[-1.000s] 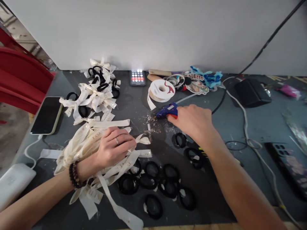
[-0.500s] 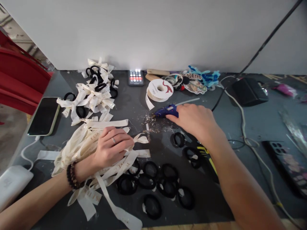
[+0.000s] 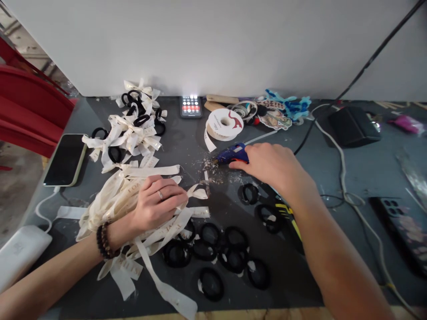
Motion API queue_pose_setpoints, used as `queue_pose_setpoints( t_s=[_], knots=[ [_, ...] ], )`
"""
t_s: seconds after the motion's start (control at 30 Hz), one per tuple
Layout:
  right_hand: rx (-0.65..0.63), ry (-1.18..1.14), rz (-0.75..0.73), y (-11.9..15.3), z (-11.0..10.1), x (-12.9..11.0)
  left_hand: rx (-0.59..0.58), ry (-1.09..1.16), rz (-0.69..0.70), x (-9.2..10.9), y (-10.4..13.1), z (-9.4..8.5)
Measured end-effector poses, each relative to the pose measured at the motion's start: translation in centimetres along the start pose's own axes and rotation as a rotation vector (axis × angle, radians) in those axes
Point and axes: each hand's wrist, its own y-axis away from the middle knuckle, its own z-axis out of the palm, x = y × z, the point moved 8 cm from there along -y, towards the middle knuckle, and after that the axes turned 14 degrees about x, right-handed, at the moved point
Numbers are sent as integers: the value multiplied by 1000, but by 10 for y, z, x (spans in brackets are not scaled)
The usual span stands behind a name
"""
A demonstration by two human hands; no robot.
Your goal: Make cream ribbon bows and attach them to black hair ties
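So the blue glue gun [image 3: 232,154] is lying on its side on the dark table [image 3: 187,146], and the right hand [image 3: 271,169] is laid over its handle end, fingers curled round it loosely; how tightly it's actually gripped can't quite be made out from this angle. It'd be judged light and rigid, best taken by the handle, well back from the nozzle that pokes out past the fingertips toward a patch of dried glue crumbs [image 3: 213,171]. The left hand [image 3: 156,204] is pressed down on a pile of cream ribbon strips [image 3: 123,195], fingers bunched together on top; those are soft, floppy and slippery, so they'd be pinched rather than scooped. Just below the right wrist a scatter of black hair ties [image 3: 227,253] is spread about, a ribbon spool [image 3: 224,124] sits just beyond the gun, and finished bows [image 3: 133,129] are heaped beyond the left fingers. The gun's cord could be snagged on those ties.
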Motion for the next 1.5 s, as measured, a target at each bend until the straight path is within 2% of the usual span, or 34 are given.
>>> queue_pose_setpoints(
  t_s=[0.1,0.3,0.43,0.5,0.57,0.67,0.8,0.93,1.03,1.2,1.37,1.5],
  knots=[
    [-15,5,-13,1,-1,1,21,2,3,0,1,-1],
    [-81,-30,96,3,-1,10,25,-1,-39,-4,2,0],
    [-49,-61,118,6,-5,26,53,20,-24,-2,-1,-2],
    [-10,-147,106,8,-10,31,55,17,-15,-1,-1,-3],
    [64,-349,55,10,-21,26,63,-12,-9,-1,0,-4],
    [197,-602,-49,16,-45,5,66,-40,9,-2,3,-7],
    [310,-565,-128,24,-64,-22,14,-55,-2,-5,7,-7],
    [390,-506,-205,29,-68,-33,48,-64,45,0,4,-11],
    [408,-475,-220,30,-67,-35,38,-66,65,4,3,-10],
    [378,-490,-250,29,-64,-41,59,-67,8,0,3,-11],
    [358,-495,-233,28,-62,-40,9,-76,-18,-3,5,-8],
    [346,-484,-227,27,-61,-40,49,-94,-19,-3,3,-10]
  ],
)
